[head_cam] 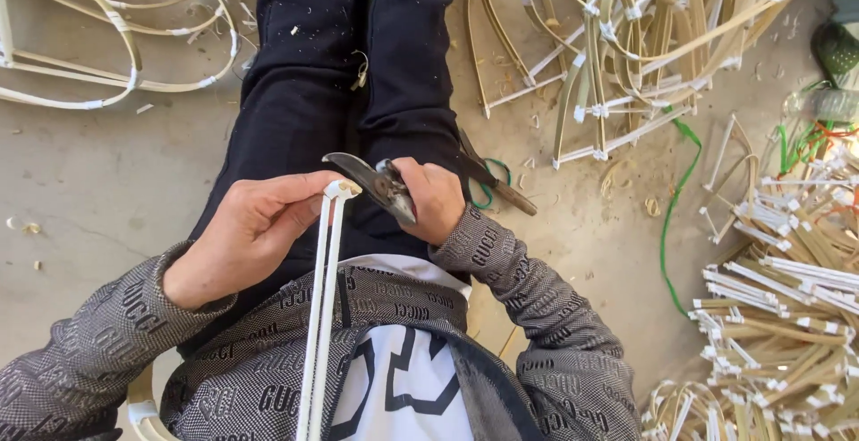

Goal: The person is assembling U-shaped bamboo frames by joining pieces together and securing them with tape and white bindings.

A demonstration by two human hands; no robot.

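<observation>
Paired white-wrapped bamboo strips point(320, 316), taped together at the top, rising upright from the lap. Left hand point(246, 235): thumb and forefinger pinching the joined tip. Right hand point(429, 199): fingers curled tight around pruning shears point(376, 182), blade touching the tip. Black trousers point(349, 74) beneath. Bundled bamboo strips point(787, 316) heaped at right; bent bamboo frames point(626, 38) ahead on concrete floor point(89, 173).
</observation>
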